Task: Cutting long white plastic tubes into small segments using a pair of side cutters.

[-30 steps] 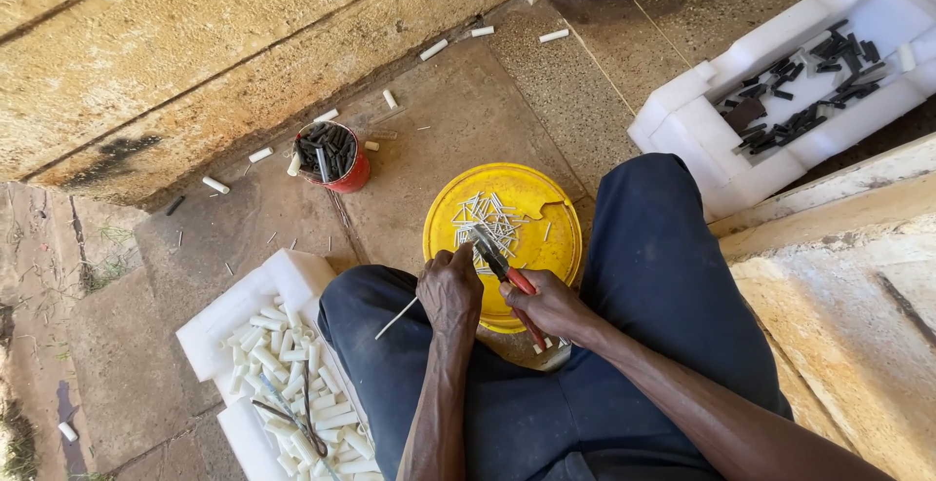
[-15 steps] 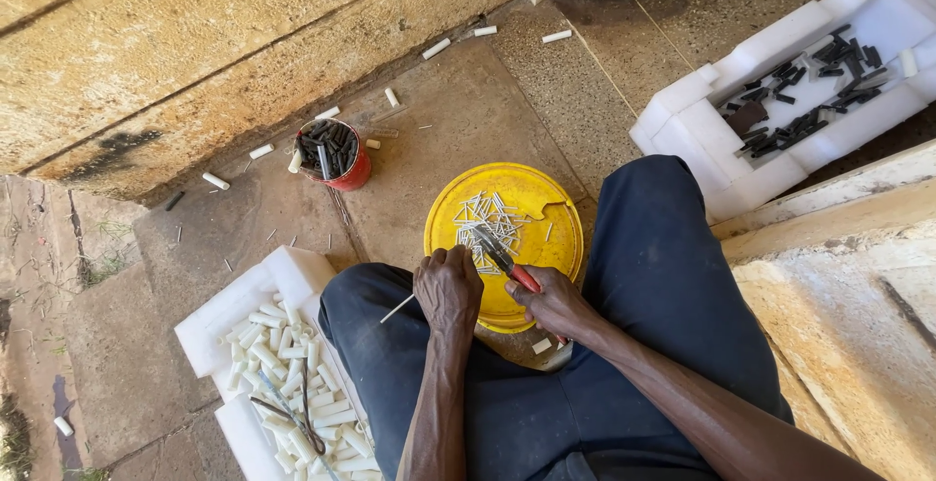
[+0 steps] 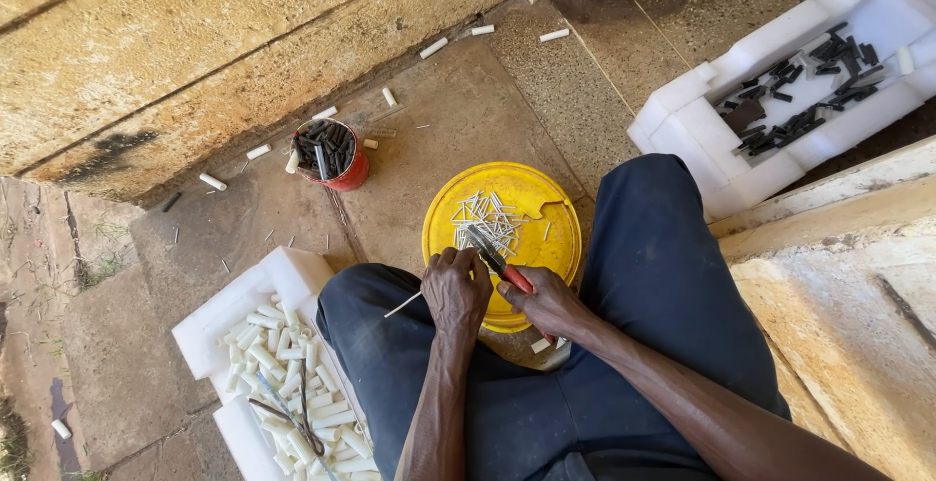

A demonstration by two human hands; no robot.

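Over the person's lap, between the knees, the left hand (image 3: 454,291) is closed around a thin pale stick (image 3: 403,305) whose free end pokes out to the left. Just beside it the right hand (image 3: 546,301) is wrapped tight on the red handle of a pair of pliers (image 3: 495,257), the dark nose pointing up over the yellow lid (image 3: 541,247). Whether the nose is closed on the stick I cannot tell; the left fingers hide the meeting point.

It looks like a cutting step: the stick is being fed to the tool and snipped into short lengths. The next move would call for sliding the stick forward through the left fingers and squeezing squarely, with the nose kept over the lid so the pieces land there.

The stick is slim, straight and off-white, like the short cut pieces (image 3: 487,220) heaped near the lid's middle. At the lower left a white foam tray (image 3: 283,276) holds pale tubes and dark wire. Farther off on the concrete floor (image 3: 448,130) stands a red tin (image 3: 336,156) of dark bits, with white tubes scattered about it. At the far right edge a second foam tray (image 3: 702,101) holds black pieces.
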